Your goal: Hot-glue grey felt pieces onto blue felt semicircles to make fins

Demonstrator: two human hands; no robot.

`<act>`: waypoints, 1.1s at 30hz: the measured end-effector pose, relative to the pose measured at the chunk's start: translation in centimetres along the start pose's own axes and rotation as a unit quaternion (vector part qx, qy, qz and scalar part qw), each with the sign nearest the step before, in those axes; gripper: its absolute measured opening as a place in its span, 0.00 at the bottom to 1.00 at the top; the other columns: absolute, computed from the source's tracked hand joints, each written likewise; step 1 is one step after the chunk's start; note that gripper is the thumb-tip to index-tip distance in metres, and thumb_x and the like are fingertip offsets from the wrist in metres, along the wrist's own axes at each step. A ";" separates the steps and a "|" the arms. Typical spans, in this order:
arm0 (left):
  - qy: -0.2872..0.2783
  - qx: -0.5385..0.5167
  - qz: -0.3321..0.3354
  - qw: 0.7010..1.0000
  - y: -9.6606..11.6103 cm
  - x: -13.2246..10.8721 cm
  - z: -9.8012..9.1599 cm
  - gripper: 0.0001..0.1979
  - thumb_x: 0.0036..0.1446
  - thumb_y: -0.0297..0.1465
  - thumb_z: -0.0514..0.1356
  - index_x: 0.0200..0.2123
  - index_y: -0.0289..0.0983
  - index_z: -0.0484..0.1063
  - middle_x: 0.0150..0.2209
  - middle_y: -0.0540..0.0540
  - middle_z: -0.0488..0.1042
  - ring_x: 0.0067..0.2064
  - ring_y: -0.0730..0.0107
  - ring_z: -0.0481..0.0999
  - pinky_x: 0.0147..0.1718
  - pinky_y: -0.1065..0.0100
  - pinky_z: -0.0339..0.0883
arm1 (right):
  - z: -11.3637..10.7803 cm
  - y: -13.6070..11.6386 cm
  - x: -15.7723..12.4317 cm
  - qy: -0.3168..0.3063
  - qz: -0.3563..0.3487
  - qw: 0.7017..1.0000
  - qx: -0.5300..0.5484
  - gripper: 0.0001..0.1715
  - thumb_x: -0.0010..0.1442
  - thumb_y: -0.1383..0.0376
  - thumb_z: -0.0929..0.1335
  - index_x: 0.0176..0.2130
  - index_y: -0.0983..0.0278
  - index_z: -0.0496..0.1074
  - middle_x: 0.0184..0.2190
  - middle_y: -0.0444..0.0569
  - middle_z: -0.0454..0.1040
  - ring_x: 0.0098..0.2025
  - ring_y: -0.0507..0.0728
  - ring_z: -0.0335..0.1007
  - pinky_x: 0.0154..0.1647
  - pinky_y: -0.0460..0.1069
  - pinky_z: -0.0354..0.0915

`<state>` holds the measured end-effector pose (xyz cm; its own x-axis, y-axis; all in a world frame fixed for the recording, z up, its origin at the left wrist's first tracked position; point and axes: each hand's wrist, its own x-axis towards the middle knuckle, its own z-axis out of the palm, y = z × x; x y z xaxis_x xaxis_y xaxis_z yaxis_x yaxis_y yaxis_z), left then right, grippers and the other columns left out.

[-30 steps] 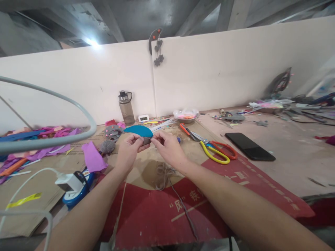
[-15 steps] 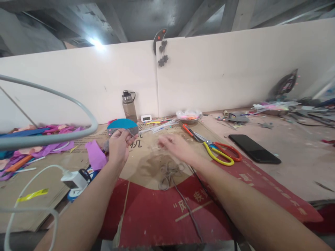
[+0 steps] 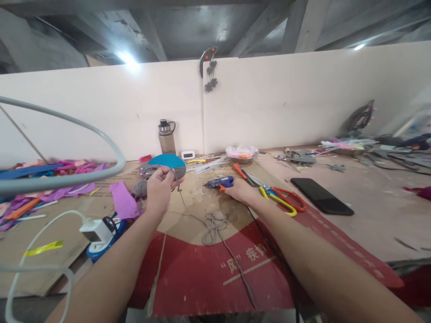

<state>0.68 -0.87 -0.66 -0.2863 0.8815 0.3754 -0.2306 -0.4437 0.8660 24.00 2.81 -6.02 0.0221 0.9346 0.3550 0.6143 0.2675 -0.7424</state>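
While my left hand (image 3: 158, 190) pinches the blue felt half-disc (image 3: 166, 160) by its straight lower edge, thumb and fingers closed on it, the piece stands upright above the middle of the desk (image 3: 370, 215), long axis running left to right. Just to its right the glue gun (image 3: 220, 181) lies on the cardboard sheet (image 3: 191, 202), nozzle aimed left at the disc. My right hand (image 3: 240, 192) is the nearer one, fingers curled shut around its handle end. Scissors (image 3: 279, 199) lie just beside that hand, and a water bottle (image 3: 167, 137) stands at the far edge.
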 end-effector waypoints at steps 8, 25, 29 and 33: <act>-0.004 -0.016 -0.018 1.000 -0.4 0.1 -0.2 0.13 0.42 0.33 0.67 0.26 0.35 0.66 0.25 0.54 0.65 0.28 0.79 0.69 0.39 0.61 0.74 | -2.3 -6.0 -2.0 -0.010 -0.002 0.978 0.208 0.17 0.52 0.65 0.63 0.45 0.61 0.64 0.33 0.47 0.73 0.29 0.56 0.72 0.29 0.49 0.65; -0.021 -0.008 -0.029 0.999 -0.6 -0.6 0.5 0.12 0.41 0.32 0.67 0.26 0.34 0.66 0.27 0.54 0.66 0.30 0.78 0.70 0.39 0.62 0.74 | -1.4 -8.0 -4.9 -0.029 -0.240 0.967 0.074 0.08 0.60 0.63 0.62 0.38 0.65 0.66 0.36 0.51 0.72 0.39 0.58 0.66 0.40 0.52 0.62; -0.028 0.003 -0.025 0.999 -0.7 -0.6 0.4 0.12 0.41 0.33 0.67 0.26 0.34 0.66 0.27 0.54 0.65 0.30 0.78 0.70 0.38 0.62 0.74 | -1.1 -7.8 -4.8 -0.018 -0.250 0.965 0.075 0.11 0.60 0.63 0.62 0.42 0.64 0.67 0.37 0.51 0.73 0.40 0.59 0.67 0.41 0.54 0.63; -0.031 0.013 -0.027 0.999 -0.7 -0.8 0.5 0.12 0.42 0.33 0.67 0.26 0.34 0.67 0.26 0.53 0.66 0.30 0.77 0.70 0.38 0.63 0.74 | -0.8 -7.7 -4.8 -0.019 -0.256 0.964 0.072 0.12 0.60 0.62 0.62 0.43 0.64 0.67 0.39 0.52 0.73 0.41 0.59 0.67 0.43 0.55 0.63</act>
<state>1.51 -1.15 -1.39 -0.2150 0.9125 0.3479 -0.2191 -0.3923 0.8934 19.85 -3.88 -1.56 -0.2848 0.6788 0.6769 0.4215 0.7229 -0.5476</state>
